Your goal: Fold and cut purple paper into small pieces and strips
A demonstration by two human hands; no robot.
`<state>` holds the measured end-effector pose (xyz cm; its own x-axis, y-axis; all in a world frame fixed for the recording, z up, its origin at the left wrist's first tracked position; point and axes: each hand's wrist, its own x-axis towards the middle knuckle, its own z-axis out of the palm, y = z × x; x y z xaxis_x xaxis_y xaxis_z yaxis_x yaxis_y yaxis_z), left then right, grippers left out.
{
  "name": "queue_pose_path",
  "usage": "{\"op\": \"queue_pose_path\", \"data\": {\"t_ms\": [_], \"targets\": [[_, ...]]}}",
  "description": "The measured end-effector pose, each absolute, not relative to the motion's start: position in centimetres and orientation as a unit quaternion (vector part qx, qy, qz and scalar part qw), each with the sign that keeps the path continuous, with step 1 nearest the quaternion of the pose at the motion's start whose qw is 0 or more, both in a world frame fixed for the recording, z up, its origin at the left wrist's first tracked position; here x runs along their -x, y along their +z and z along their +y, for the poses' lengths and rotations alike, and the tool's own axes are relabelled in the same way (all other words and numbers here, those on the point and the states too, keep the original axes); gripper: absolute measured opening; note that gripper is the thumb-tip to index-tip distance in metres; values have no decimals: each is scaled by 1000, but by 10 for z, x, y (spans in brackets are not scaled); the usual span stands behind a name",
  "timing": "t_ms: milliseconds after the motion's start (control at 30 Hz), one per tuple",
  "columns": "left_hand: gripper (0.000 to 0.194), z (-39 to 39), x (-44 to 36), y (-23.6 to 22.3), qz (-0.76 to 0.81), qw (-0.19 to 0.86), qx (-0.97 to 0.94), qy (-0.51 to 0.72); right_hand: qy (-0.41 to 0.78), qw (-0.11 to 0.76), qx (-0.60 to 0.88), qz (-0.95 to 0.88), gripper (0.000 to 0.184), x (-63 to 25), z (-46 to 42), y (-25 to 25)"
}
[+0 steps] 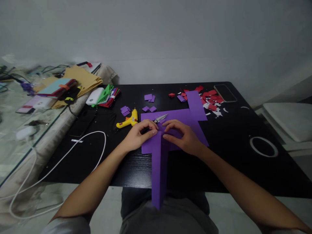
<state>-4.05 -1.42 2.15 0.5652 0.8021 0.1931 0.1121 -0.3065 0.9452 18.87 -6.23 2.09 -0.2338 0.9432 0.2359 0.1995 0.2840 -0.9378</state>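
Observation:
A long purple paper strip (157, 172), creased lengthwise into a ridge, stretches toward me past the table's front edge. My left hand (142, 135) pinches the left side of its far end between thumb and fingers. On the other side, my right hand (184, 136) has its curled fingers and thumb at the same end, closed on the paper. Beneath both hands lies a larger purple paper sheet (195, 130). Scissors (161, 118) rest on that sheet just beyond my fingertips, their handles partly hidden by my left hand.
A yellow glue gun (128, 119) lies left of the sheet, near small purple paper pieces (125, 110). Another purple strip (197, 105) overlaps the sheet beside red scraps (212, 97). A phone (225, 93), a tape roll (263, 146) and a white cable (104, 143) are also on the black table.

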Motion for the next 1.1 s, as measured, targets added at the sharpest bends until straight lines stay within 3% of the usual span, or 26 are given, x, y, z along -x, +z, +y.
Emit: {"op": "queue_pose_path", "data": {"t_ms": [267,600,1100], "targets": [[20,-19,38,20,317,464,-768,308,578,379,436,-576,25,-192,-59,8],[13,-19,37,19,326,481,-784,216,578,380,432,-578,12,-191,-60,4],[16,-21,34,22,335,506,-777,167,593,351,427,-586,13,-188,-62,-4]]}}
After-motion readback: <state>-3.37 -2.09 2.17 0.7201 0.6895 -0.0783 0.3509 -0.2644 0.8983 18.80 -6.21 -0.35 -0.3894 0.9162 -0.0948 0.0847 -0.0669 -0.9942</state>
